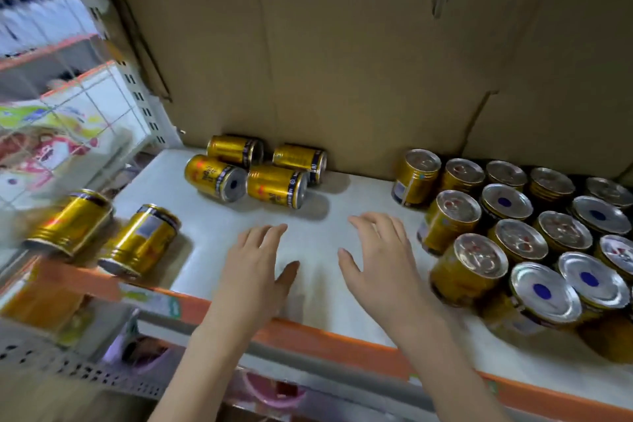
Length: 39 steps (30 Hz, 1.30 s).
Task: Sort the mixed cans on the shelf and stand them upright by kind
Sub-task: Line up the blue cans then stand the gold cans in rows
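Note:
Several gold cans lie on their sides at the back of the white shelf [329, 202], among them one [215, 177] nearest the left and one [277, 186] beside it. Two more gold cans [70, 223] [140, 239] lie tipped at the shelf's left front. On the right, several gold cans stand upright in rows, some with pull-tab tops [479, 255], some with plain silver ends bearing a blue dot [544, 291]. My left hand [255, 265] and my right hand [380, 257] hover over the bare middle of the shelf, fingers spread, holding nothing.
A cardboard sheet [342, 44] forms the back wall. The shelf's front edge is an orange strip [308, 336]. A wire grid side panel [89, 120] with packaged goods behind it stands at the left. A lower shelf with goods shows below.

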Tool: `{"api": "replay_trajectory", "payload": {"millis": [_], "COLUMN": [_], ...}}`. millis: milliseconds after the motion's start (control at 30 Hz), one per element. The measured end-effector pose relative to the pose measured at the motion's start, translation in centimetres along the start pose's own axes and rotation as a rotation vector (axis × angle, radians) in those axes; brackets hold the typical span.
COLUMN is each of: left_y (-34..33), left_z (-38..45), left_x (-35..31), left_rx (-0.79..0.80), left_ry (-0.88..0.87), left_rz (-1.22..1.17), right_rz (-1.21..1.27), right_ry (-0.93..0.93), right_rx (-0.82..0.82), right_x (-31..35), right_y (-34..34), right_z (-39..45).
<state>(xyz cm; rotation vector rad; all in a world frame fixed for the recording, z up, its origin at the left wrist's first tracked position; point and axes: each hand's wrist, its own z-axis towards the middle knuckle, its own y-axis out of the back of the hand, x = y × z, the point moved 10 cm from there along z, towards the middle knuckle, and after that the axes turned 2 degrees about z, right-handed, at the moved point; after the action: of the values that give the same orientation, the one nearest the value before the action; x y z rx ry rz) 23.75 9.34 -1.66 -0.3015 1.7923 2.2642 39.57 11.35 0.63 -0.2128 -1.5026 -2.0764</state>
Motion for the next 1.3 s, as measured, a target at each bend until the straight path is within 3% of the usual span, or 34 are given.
{"api": "replay_trajectory", "payload": {"millis": [133, 200, 333, 567, 833, 1000, 1133, 1300], "left_y": [2.8, 4.2, 4.7, 3.8, 4.6, 5.7, 4.6, 2.2], "left_z": [1.0, 1.9, 3.1, 2.1, 2.9, 4.6, 7.0, 10.1], "left_x": [7.3, 10.3, 15.9, 19.4, 16.1, 10.3, 4.7, -2.8], "left_rx": [-0.001, -0.001, 0.160, 0.269, 0.244, 0.119, 0.159, 0.221], "left_ry": [0.032, 0.022, 0.164, 0.361, 0.279, 0.102, -0.047, -0.224], "left_rz": [0.086, 0.179, 0.363, 0.216, 0.095, -0.151, -0.150, -0.122], "right_rz": [-0.047, -0.070, -0.136, -0.233, -0.396, -0.152, -0.086, -0.213], "right_ry": [0.032, 0.060, 0.032, -0.076, -0.069, -0.185, -0.236, -0.255], "right_rx": [0.168, 0.178, 0.234, 0.271, 0.219, 0.337, 0.301, 0.182], "right_x": [4.8, 7.1, 9.1, 7.4, 6.2, 3.6, 1.3, -2.5], "right_y": [-6.1, -7.9, -10.3, -11.9, -11.1, -9.9, -5.1, 1.7], "right_z": [3.5, 5.2, 7.7, 9.9, 10.9, 8.9, 7.3, 5.8]}}
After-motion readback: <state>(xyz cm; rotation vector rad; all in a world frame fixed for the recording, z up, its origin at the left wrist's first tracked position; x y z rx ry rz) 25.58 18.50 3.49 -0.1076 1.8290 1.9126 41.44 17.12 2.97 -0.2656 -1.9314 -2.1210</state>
